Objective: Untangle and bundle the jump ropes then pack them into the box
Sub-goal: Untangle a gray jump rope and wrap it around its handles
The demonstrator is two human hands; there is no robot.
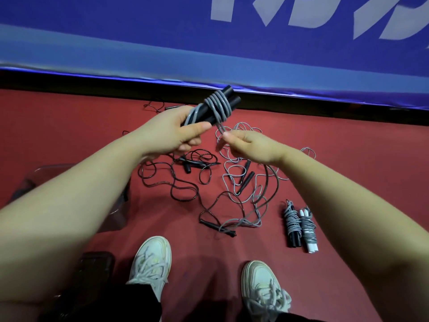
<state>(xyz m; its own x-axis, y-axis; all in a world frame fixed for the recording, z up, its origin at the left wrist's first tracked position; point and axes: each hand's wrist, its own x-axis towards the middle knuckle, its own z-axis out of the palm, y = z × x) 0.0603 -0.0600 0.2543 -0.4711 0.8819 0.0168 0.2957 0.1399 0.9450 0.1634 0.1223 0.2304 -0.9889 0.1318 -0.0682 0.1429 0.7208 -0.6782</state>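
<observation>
My left hand grips two black handles held side by side, with grey rope wound several times round them. My right hand pinches the same grey rope just below the coils; its free length trails down to the floor. On the red floor lies a tangle of black rope and grey rope with loose black handles. Two finished bundles, one with black handles and one with white, lie side by side at the right. A clear plastic box stands at the left, mostly hidden behind my left forearm.
A blue padded barrier with white lettering runs across the back. My two white sneakers stand at the bottom centre. A dark lid-like object lies at the lower left. Another black rope lies near the barrier.
</observation>
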